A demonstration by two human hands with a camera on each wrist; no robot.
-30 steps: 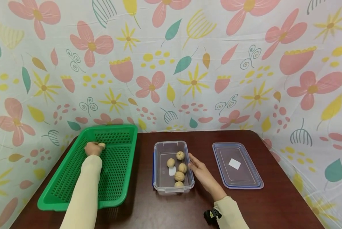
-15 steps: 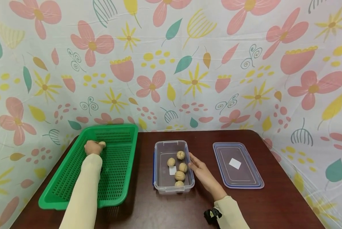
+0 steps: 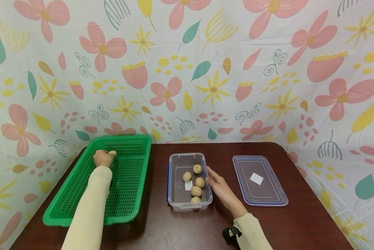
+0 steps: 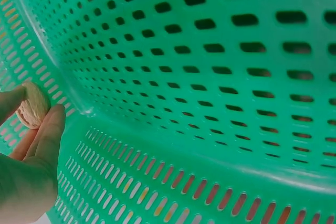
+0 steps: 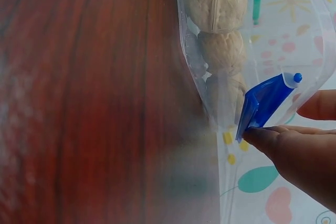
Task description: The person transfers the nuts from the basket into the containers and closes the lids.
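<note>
In the left wrist view, my left hand [image 4: 37, 166] pinches a walnut [image 4: 33, 106] between thumb and fingers. The head view has this left hand [image 3: 103, 158] over the far left part of the green basket [image 3: 144, 166], the walnut [image 3: 112, 152] peeking out past the fingers. My right hand [image 3: 219, 189] lies along the right side of a clear plastic box [image 3: 178, 198], fingers fairly straight. In the right wrist view, its fingertips [image 5: 260, 137] touch the box's blue latch [image 5: 268, 100]. Several walnuts [image 3: 196, 191] lie inside the box, mostly along its right side.
A clear lid with a blue seal [image 3: 260, 192] lies flat on the dark wooden table [image 3: 162, 232], right of the box. A flower-printed cloth [image 3: 187, 86] hangs behind the table. A black strap [image 3: 232, 235] is on the right wrist.
My left hand has risen slightly and shifted a little right with the walnut in its fingers. My right hand and the box have stayed in place.
</note>
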